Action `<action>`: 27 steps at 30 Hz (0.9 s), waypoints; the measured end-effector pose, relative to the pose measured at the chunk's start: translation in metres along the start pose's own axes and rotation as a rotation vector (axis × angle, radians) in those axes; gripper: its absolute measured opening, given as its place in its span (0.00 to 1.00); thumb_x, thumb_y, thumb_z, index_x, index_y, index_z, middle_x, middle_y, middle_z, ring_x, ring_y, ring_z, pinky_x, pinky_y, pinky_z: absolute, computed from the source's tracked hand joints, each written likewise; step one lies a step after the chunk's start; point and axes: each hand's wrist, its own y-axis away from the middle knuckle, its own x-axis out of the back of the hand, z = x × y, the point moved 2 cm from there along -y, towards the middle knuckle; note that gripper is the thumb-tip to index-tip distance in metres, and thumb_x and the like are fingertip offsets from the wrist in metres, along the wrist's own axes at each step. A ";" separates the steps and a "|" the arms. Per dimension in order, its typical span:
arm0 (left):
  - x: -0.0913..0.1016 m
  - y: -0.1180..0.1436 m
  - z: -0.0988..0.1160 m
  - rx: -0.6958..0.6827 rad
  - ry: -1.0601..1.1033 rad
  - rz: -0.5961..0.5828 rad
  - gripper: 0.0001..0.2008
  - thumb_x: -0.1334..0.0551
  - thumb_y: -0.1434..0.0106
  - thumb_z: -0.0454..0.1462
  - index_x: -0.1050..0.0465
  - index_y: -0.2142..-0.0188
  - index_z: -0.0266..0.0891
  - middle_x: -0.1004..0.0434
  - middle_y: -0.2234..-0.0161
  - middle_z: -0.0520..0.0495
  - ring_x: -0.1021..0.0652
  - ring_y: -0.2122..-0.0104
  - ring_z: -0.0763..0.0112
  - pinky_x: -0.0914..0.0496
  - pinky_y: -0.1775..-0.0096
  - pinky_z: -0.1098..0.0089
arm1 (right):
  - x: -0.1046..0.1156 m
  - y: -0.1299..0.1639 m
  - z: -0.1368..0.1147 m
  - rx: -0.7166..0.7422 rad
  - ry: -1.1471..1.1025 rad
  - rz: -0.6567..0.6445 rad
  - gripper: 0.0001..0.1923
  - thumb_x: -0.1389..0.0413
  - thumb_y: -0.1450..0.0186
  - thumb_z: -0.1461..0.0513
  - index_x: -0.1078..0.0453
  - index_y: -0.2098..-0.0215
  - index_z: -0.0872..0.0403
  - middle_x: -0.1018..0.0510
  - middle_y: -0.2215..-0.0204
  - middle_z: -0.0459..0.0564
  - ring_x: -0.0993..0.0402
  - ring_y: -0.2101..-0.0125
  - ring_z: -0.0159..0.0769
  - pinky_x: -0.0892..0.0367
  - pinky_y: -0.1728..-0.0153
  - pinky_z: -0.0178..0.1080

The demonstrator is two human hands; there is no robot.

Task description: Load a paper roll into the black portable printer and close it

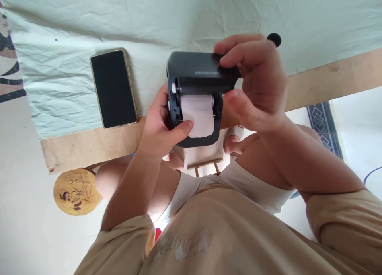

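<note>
Wooden desk point(328, 78) with a bare brown front edge, wrinkled pale green cloth point(74, 24) spread over most of its top, black-screened smartphone in a gold-rimmed case point(114, 88) lying flat on the cloth, small round black object point(274, 39) resting further back on the cloth

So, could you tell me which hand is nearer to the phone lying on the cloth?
Left. The left hand grips the printer side just right of the phone; the right hand holds the printer's far side.
</note>
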 end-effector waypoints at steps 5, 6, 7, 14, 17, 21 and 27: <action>-0.001 0.000 0.002 0.011 0.076 0.025 0.27 0.31 0.48 0.35 0.32 0.48 0.44 0.27 0.55 0.47 0.27 0.58 0.71 0.30 0.56 0.69 | -0.004 0.001 0.001 0.141 0.084 -0.103 0.10 0.48 0.40 0.57 0.37 0.60 0.50 0.31 0.50 0.53 0.32 0.50 0.39 0.31 0.47 0.49; -0.002 0.000 0.003 0.017 0.081 0.028 0.27 0.31 0.48 0.35 0.32 0.49 0.43 0.27 0.55 0.47 0.27 0.58 0.71 0.30 0.56 0.70 | -0.005 0.002 0.001 0.149 0.074 -0.145 0.10 0.49 0.40 0.58 0.37 0.60 0.51 0.33 0.49 0.55 0.32 0.49 0.40 0.31 0.47 0.49; -0.003 0.000 0.004 0.022 0.080 0.028 0.26 0.31 0.49 0.36 0.32 0.49 0.43 0.28 0.55 0.46 0.27 0.58 0.71 0.29 0.57 0.70 | -0.006 0.002 0.001 0.147 0.052 -0.174 0.10 0.49 0.40 0.58 0.37 0.60 0.52 0.33 0.48 0.56 0.32 0.48 0.40 0.31 0.46 0.50; -0.006 0.000 0.007 -0.039 0.139 0.027 0.26 0.32 0.48 0.44 0.31 0.50 0.42 0.28 0.60 0.47 0.25 0.61 0.69 0.29 0.62 0.69 | -0.018 0.005 0.007 -0.074 -0.161 -0.125 0.28 0.45 0.40 0.51 0.45 0.45 0.51 0.35 0.45 0.55 0.38 0.41 0.43 0.37 0.39 0.52; -0.007 0.001 0.008 -0.025 0.118 0.035 0.24 0.35 0.44 0.47 0.32 0.49 0.43 0.26 0.59 0.46 0.24 0.61 0.69 0.29 0.62 0.68 | -0.024 0.008 0.012 -0.201 -0.260 -0.205 0.35 0.44 0.40 0.48 0.51 0.41 0.51 0.37 0.42 0.55 0.36 0.43 0.43 0.36 0.39 0.52; -0.010 0.001 0.011 0.025 0.120 0.035 0.22 0.37 0.42 0.45 0.33 0.48 0.43 0.24 0.57 0.45 0.23 0.60 0.69 0.28 0.61 0.69 | -0.024 0.010 0.016 -0.250 -0.308 -0.232 0.37 0.44 0.40 0.48 0.53 0.40 0.51 0.35 0.44 0.53 0.34 0.44 0.41 0.35 0.41 0.50; -0.011 0.001 0.014 0.060 0.110 0.066 0.21 0.37 0.42 0.44 0.31 0.50 0.42 0.24 0.61 0.46 0.23 0.63 0.70 0.28 0.66 0.72 | -0.024 0.007 0.015 -0.218 -0.309 -0.228 0.34 0.44 0.39 0.50 0.51 0.42 0.53 0.37 0.42 0.54 0.36 0.42 0.40 0.36 0.39 0.49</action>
